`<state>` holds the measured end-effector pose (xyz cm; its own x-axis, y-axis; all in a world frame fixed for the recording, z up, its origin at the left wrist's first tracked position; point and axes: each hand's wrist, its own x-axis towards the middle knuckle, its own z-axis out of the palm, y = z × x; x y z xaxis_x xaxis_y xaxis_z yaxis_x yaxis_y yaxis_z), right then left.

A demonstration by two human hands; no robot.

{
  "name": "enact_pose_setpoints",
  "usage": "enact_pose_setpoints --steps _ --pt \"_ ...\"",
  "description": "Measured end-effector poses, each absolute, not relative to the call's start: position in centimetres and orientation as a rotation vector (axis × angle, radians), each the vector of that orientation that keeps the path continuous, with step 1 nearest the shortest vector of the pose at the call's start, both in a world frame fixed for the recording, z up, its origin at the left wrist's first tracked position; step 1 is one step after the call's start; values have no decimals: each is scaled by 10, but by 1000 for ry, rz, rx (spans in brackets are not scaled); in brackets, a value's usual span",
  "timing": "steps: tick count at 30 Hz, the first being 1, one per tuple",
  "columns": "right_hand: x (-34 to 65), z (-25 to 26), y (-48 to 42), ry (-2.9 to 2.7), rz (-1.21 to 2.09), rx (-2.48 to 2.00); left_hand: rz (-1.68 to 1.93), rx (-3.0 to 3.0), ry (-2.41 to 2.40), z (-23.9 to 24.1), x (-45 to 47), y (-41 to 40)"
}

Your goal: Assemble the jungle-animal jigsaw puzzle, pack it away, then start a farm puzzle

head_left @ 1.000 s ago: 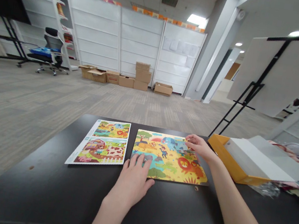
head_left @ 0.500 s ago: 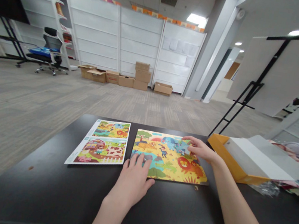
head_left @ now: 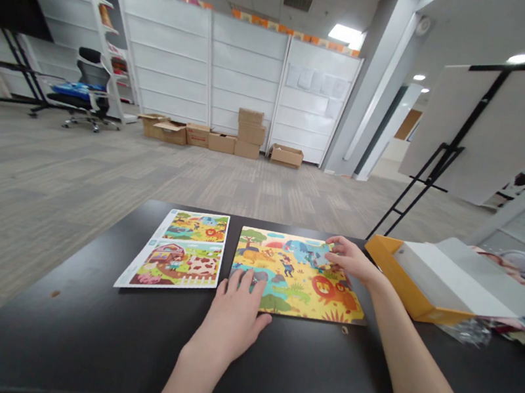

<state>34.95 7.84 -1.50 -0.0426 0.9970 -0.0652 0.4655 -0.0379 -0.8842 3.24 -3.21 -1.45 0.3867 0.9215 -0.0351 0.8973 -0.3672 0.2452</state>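
Resting over the near left corner of the animal picture board (head_left: pixel 298 288), the left hand (head_left: pixel 234 315) lies palm down, fingers slightly spread; its grip is open, thumb at the board's near edge. Board flat on the black desk (head_left: pixel 119 346), in front of the person: lions at near right, blue elephant at far right, tree at far left.

Right hand (head_left: pixel 352 260) at the board's far right part, thumb and forefinger bent toward the elephant. Cannot tell whether this grip is closed on anything; any piece between the fingertips is too small to make out.

Left of the board, a narrow strip of desk between: white printed sheet (head_left: pixel 183 256), two pictures, upper one resembling the board's scene, lower one a barn and spotted cow. Right of the right hand: yellow box (head_left: pixel 391 283), white inside, with crumpled clear plastic (head_left: pixel 470 332) beside it.

Beyond the desk: carpeted floor (head_left: pixel 244 184), cardboard boxes (head_left: pixel 221 143) along white shelving (head_left: pixel 244 74), office chair (head_left: pixel 93 73) at left.
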Motion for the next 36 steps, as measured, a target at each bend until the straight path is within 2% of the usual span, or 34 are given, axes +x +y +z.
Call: enact_pose_setpoints --steps 8,16,23,36 --pt "359 -29 86 -1675 966 -1571 162 2436 1622 -13 33 -33" --pt "367 -48 102 -1967 463 -1751 138 2433 1621 -13 33 -33" --pt "359 -40 95 -2086 257 -1745 153 2439 1623 -17 33 -32" --pt "339 -32 88 -2222 348 -1588 375 2373 1585 -24 19 -24"
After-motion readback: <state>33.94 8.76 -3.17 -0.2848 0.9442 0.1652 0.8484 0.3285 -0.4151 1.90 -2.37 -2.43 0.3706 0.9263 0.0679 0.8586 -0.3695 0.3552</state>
